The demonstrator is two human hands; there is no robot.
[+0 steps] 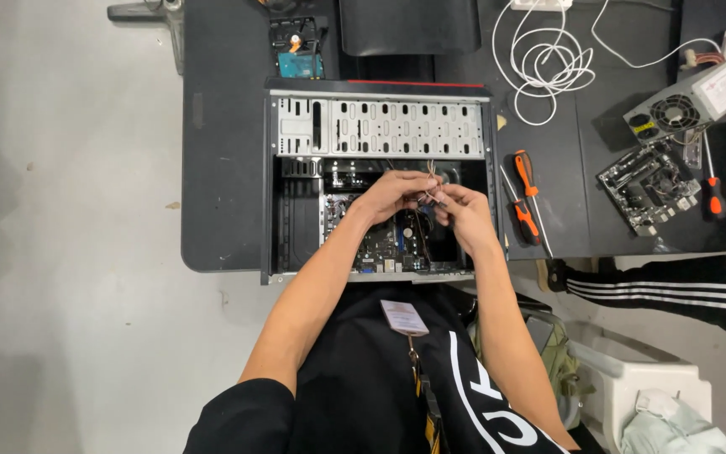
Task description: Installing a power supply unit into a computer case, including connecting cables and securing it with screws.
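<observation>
An open computer case (pixel 296 151) lies flat on a black table, its green motherboard (pixel 384 244) showing inside. My left hand (pixel 390 193) and my right hand (pixel 464 212) meet above the board. Both pinch a thin bundle of small wires (pixel 430 178) that rises from inside the case. The fingertips nearly touch each other around the wire ends. The case's perforated metal drive cage (pixel 405 128) lies beyond my hands.
Two orange-handled screwdrivers (pixel 524 195) lie right of the case. A coiled white cable (pixel 548 63), a grey power supply (pixel 686 105), a loose motherboard (pixel 649 187) and another screwdriver (pixel 713 192) sit at the right. Another person's striped sleeve (pixel 674 290) reaches in at the right edge. A hard drive (pixel 298 50) lies behind the case.
</observation>
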